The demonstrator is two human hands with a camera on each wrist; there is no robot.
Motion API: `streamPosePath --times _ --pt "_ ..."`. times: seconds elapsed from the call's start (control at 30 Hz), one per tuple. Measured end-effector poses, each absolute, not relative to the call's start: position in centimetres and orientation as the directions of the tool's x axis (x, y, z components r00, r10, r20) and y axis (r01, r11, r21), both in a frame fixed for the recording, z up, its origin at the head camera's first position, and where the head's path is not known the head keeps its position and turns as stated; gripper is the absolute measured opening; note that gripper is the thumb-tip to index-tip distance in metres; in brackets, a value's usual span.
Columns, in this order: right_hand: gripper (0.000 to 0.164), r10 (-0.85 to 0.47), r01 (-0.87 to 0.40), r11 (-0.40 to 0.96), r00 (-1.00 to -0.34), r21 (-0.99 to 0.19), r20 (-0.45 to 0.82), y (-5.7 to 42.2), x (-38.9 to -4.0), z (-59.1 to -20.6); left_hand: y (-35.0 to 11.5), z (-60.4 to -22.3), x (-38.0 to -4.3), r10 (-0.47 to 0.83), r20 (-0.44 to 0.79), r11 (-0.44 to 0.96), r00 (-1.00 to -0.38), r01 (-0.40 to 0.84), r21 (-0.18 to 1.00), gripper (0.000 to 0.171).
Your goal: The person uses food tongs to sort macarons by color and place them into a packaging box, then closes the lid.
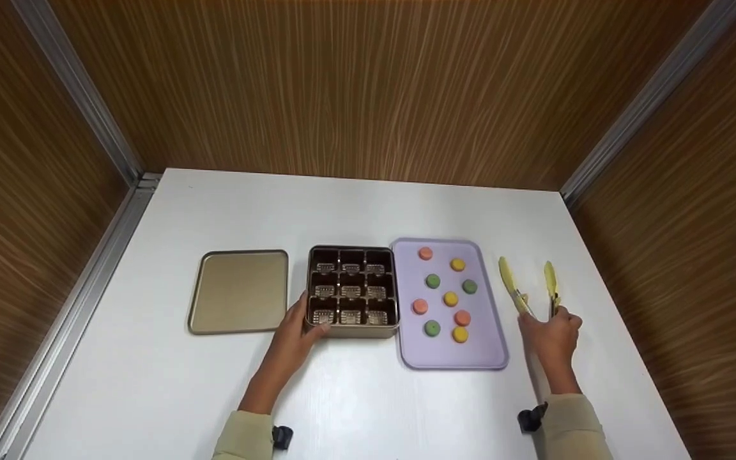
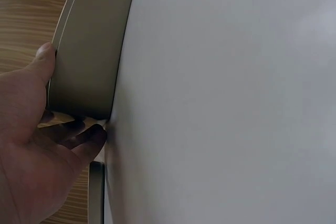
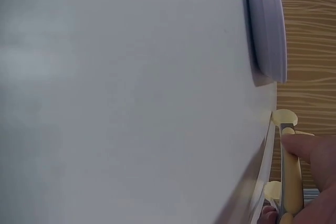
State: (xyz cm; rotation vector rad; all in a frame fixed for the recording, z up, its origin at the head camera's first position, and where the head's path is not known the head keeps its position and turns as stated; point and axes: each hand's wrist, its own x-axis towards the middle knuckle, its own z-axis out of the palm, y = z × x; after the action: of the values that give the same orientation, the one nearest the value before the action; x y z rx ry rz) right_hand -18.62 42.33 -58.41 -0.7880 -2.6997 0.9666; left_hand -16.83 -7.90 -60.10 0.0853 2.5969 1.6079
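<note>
In the head view my left hand [image 1: 292, 332] holds a metal tin [image 1: 358, 332] by its near left corner, thumb over the front wall and the other fingers along the left side. The left wrist view shows the thumb at the rim of the tin [image 2: 92, 51] and the fingers curled near its base. A dark insert [image 1: 351, 279] divides the tin into several compartments. On the right, my right hand [image 1: 553, 332] grips tongs [image 1: 508, 278] with yellow tips, their arms spread apart. The right wrist view shows my thumb along the yellow handle of the tongs [image 3: 292, 182].
A lilac tray [image 1: 454, 354] stands against the tin's right side. Several small round macarons lie on it, such as a pink macaron [image 1: 425, 253], a green macaron [image 1: 432, 280] and a yellow macaron [image 1: 460, 334]. A flat gold lid [image 1: 239, 291] lies left of the tin. Wooden panels [image 1: 342, 89] border the white table [image 1: 342, 402].
</note>
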Motion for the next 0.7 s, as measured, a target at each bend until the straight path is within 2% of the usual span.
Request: streamPosePath --times 0.7 --pt "0.086 0.520 0.415 0.676 -0.854 -0.609 -0.006 42.32 -18.64 -58.33 -7.82 -60.08 -16.79 0.089 -0.027 0.429 -0.996 0.014 0.903 0.087"
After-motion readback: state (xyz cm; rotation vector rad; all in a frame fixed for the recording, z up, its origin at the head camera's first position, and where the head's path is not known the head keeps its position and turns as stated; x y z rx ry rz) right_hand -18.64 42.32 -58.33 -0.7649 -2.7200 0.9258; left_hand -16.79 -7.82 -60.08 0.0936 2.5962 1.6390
